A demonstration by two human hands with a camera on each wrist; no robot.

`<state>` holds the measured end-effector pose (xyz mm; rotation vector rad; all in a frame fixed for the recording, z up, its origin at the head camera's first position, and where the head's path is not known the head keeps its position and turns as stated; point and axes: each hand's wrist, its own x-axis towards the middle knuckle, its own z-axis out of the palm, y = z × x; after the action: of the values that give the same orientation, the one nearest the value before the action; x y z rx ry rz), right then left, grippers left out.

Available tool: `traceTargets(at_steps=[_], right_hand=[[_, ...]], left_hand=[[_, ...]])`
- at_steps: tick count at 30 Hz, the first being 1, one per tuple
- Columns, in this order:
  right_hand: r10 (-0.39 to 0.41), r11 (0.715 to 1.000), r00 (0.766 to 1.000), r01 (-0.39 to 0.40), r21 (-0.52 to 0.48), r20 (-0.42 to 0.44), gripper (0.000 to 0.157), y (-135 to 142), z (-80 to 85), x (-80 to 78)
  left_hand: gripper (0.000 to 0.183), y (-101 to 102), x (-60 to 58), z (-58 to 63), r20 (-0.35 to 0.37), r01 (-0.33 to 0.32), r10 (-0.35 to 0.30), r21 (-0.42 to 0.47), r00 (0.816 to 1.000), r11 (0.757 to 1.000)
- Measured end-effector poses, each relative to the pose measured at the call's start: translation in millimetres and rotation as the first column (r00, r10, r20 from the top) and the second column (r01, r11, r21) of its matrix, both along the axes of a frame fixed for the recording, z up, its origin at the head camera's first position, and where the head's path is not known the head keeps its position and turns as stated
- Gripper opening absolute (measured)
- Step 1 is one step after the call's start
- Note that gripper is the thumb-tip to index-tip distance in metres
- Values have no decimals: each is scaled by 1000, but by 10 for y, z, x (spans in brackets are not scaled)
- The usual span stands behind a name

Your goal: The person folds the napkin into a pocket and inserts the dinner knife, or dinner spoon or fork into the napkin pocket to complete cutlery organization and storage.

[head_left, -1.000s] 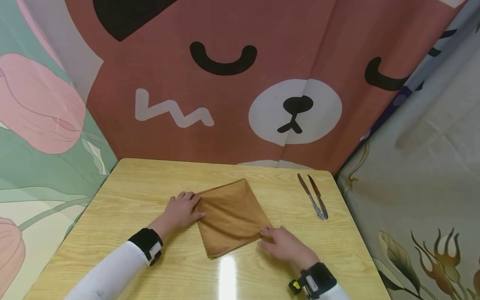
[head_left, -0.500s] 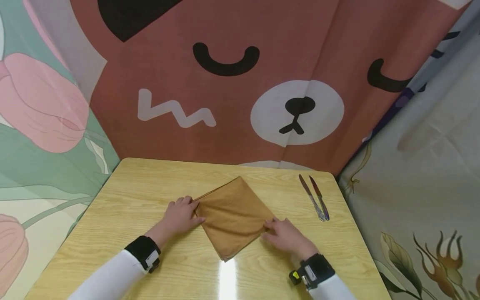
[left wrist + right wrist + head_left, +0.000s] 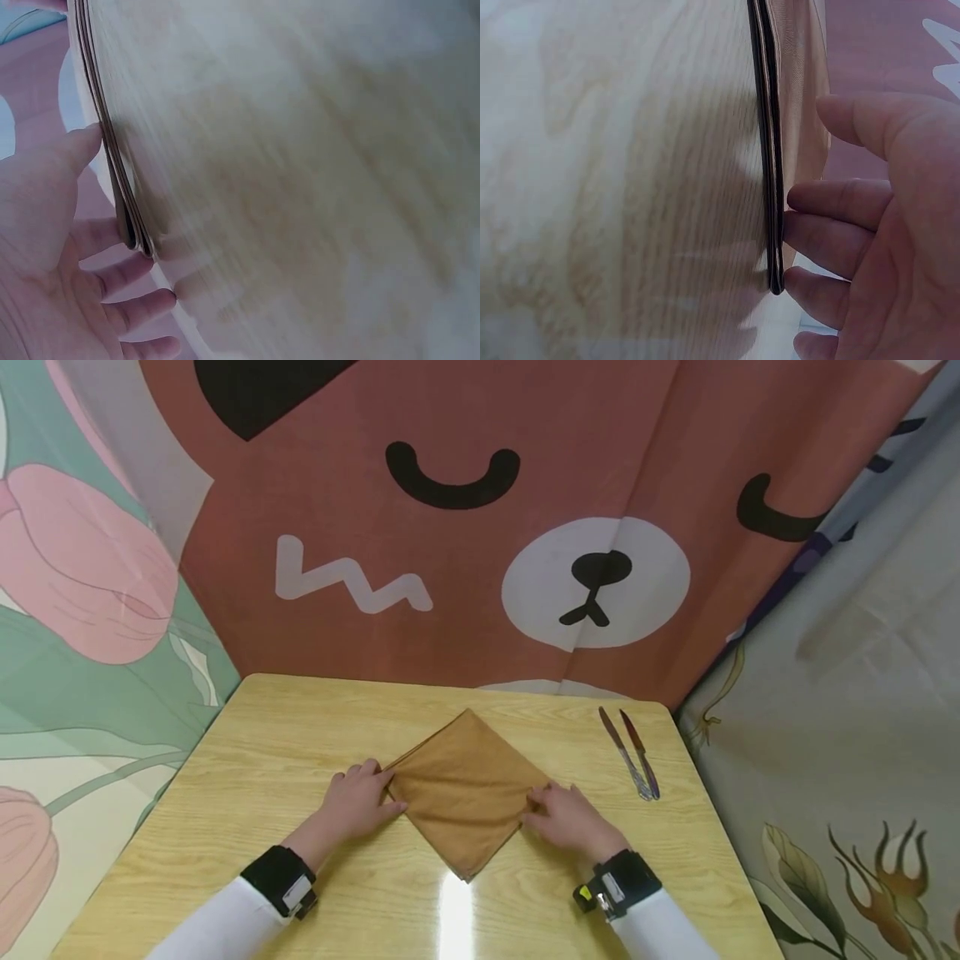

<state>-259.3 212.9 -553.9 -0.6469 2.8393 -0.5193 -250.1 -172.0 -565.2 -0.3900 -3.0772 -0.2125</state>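
Observation:
A brown cloth napkin [image 3: 465, 793], folded into a layered square, lies flat with one corner towards me. At its left corner is my left hand [image 3: 356, 797], the thumb on the cloth and the other fingers spread by the edge. In the left wrist view the folded layers [image 3: 112, 165] run between thumb and fingers. My right hand [image 3: 570, 818] touches the right corner with fingertips and thumb. The right wrist view shows the napkin's stacked edge [image 3: 769, 150] beside my slightly bent fingers [image 3: 829, 244]. The underside of the napkin is hidden.
Two table knives [image 3: 626, 756] lie side by side at the back right of the wooden table [image 3: 300, 718]. Behind stands a curtain [image 3: 450, 652] with a bear's face. A floral curtain [image 3: 847, 760] hangs along the right.
The napkin has turned counterclockwise, so its near corner has swung right to point at me. My right hand has moved slightly away from me, my left slightly nearer, both staying at the corners.

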Motion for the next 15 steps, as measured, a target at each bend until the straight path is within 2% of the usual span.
traceTargets(at_steps=[8,15], right_hand=[[-24,999,1000,24,30,-3,51,-35,3,-137],[-52,998,998,51,44,37,53,-59,17,-245]], left_hand=[[70,17,63,3,2,-7,7,5,1000,1000],[69,34,143,3,7,-10,10,24,1000,1000]])
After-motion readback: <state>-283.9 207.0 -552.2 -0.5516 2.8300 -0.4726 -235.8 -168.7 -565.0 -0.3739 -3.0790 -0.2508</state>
